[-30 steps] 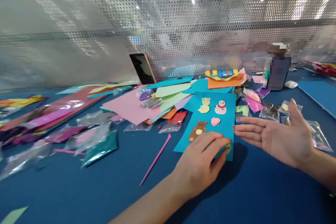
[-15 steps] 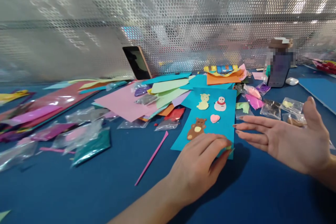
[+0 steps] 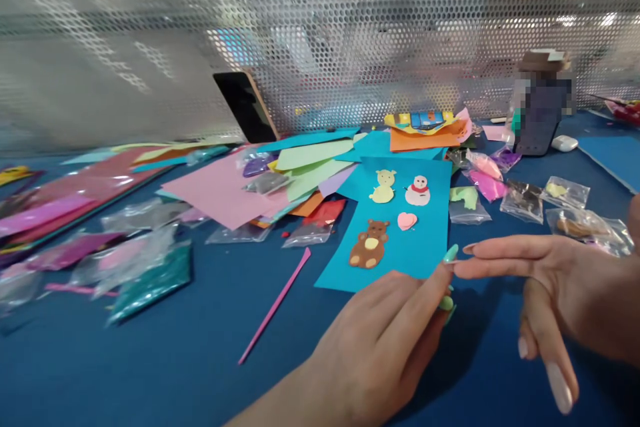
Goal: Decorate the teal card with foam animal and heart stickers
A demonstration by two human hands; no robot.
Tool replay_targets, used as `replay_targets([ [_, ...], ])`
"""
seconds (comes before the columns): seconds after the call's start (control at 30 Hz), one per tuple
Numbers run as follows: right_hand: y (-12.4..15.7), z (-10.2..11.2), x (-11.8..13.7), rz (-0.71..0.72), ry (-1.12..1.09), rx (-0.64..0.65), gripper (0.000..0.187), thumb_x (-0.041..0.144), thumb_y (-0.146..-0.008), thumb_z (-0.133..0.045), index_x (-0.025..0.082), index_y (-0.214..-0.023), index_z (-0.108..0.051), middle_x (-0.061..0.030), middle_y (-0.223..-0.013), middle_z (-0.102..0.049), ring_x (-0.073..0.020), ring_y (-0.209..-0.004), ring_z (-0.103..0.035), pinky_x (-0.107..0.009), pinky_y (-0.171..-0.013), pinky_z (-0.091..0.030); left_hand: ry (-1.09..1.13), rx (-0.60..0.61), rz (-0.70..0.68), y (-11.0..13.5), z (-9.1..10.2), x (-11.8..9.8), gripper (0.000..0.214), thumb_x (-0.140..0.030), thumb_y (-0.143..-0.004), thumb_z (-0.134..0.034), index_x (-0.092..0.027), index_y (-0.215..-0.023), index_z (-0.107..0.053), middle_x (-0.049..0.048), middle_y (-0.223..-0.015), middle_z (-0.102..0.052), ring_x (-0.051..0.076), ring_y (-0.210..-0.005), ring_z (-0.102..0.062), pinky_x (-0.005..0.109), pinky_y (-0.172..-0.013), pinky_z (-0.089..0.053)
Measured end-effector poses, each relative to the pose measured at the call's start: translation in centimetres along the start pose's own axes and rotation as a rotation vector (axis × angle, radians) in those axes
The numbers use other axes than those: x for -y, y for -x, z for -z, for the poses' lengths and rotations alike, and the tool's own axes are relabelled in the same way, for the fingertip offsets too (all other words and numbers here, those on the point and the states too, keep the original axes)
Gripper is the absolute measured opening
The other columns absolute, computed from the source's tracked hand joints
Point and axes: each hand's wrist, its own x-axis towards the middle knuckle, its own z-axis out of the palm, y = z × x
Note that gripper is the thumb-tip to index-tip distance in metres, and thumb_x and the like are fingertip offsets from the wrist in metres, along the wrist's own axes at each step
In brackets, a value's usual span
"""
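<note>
A perforated metal screen (image 3: 150, 27) closes off the far side of a dark blue table (image 3: 150, 373). Loose coloured sheets (image 3: 225, 190) lie fanned across the middle of the table, toward 10 o'clock from a turquoise card (image 3: 425, 240) that lies flat near centre. The person's left hand (image 3: 385, 340) lies at the card's 6 o'clock edge with its fingers stretched almost straight. The right hand (image 3: 565, 287) comes in from 3 o'clock, loosely spread and holding nothing, its forefinger meeting the left fingertips at the card's 5 o'clock corner. A dark phone (image 3: 245, 107) leans on the screen at 11 o'clock. A pink strip (image 3: 275, 305) lies at the card's 8 o'clock. On the card sit a bear (image 3: 369, 244), a duck (image 3: 383, 187), a snowman (image 3: 418, 191) and a heart (image 3: 407, 221). A pale green scrap (image 3: 451, 253) shows at a left fingertip, though it is unclear whether the hand grips it.
</note>
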Motion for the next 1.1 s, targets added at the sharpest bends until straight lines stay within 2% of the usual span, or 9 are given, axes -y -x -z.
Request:
replay_targets([
  [0.27,0.2,-0.4,0.3,-0.008,0.024,0.035,0.117,0.083,-0.063,0.013,0.007,-0.122,-0.053,-0.0180,-0.112,-0.060,-0.0207,-0.064,-0.067,-0.041,-0.077,-0.046,-0.034,0.012,-0.006,-0.2,0.1,-0.5,0.032,-0.007,-0.087,-0.047,-0.003,-0.118,-0.044,0.0063,-0.079,-0.066,0.014,-0.069,-0.061,0.026,-0.060,-0.053],
  [0.43,0.2,-0.7,0.4,-0.005,0.028,0.015,0.111,0.083,-0.065,0.005,0.009,-0.122,-0.054,-0.0175,-0.113,-0.060,-0.0190,-0.058,-0.066,-0.034,-0.060,-0.050,-0.085,-0.003,-0.004,-0.1,0.2,-0.7,0.031,-0.007,-0.087,-0.042,-0.004,-0.119,-0.043,0.0059,-0.076,-0.067,0.015,-0.066,-0.062,0.026,-0.055,-0.052],
  [0.53,0.2,-0.9,0.5,-0.010,0.097,0.016,0.110,0.084,-0.064,0.004,0.011,-0.123,-0.053,-0.0160,-0.117,-0.058,-0.0187,-0.060,-0.066,-0.033,-0.059,-0.049,-0.074,0.000,-0.010,-0.1,0.2,-0.7,0.031,-0.009,-0.087,-0.044,-0.006,-0.117,-0.045,0.0059,-0.078,-0.067,0.015,-0.067,-0.063,0.026,-0.056,-0.053],
  [0.7,0.3,-1.5,0.6,-0.077,0.190,-0.006,0.117,0.064,-0.060,0.035,0.014,-0.121,-0.051,-0.0106,-0.114,-0.058,-0.0191,-0.077,-0.065,-0.036,-0.062,-0.041,-0.074,-0.022,0.008,-0.3,0.2,-0.8,0.028,-0.011,-0.088,-0.042,-0.010,-0.115,-0.046,0.0033,-0.075,-0.067,0.013,-0.064,-0.063,0.024,-0.056,-0.054],
  [0.83,0.3,-1.5,0.6,-0.070,0.150,-0.008,0.128,0.045,-0.049,0.050,0.013,-0.121,-0.050,-0.0115,-0.113,-0.056,-0.0190,-0.074,-0.064,-0.037,-0.057,-0.038,-0.063,-0.010,0.032,-0.3,0.2,-0.9,0.029,-0.011,-0.088,-0.041,-0.012,-0.117,-0.045,0.0014,-0.071,-0.065,0.013,-0.058,-0.061,0.024,-0.051,-0.053],
  [0.93,0.3,-1.3,0.5,-0.066,0.143,0.033,0.133,0.032,-0.041,0.055,0.011,-0.124,-0.047,-0.0127,-0.114,-0.055,-0.0185,-0.073,-0.064,-0.040,-0.057,-0.037,-0.068,-0.014,0.034,-0.3,0.2,-0.9,0.030,-0.011,-0.087,-0.044,-0.009,-0.117,-0.045,0.0023,-0.070,-0.065,0.013,-0.058,-0.060,0.024,-0.051,-0.052],
  [1.1,0.4,-1.1,0.4,-0.065,0.141,0.059,0.133,0.030,-0.039,0.055,0.012,-0.126,-0.044,-0.0121,-0.113,-0.056,-0.0201,-0.076,-0.064,-0.043,-0.062,-0.038,-0.060,-0.018,0.051,-0.3,0.2,-0.9,0.032,-0.013,-0.087,-0.043,-0.014,-0.119,-0.044,-0.0005,-0.067,-0.063,0.013,-0.055,-0.060,0.023,-0.051,-0.052],
])
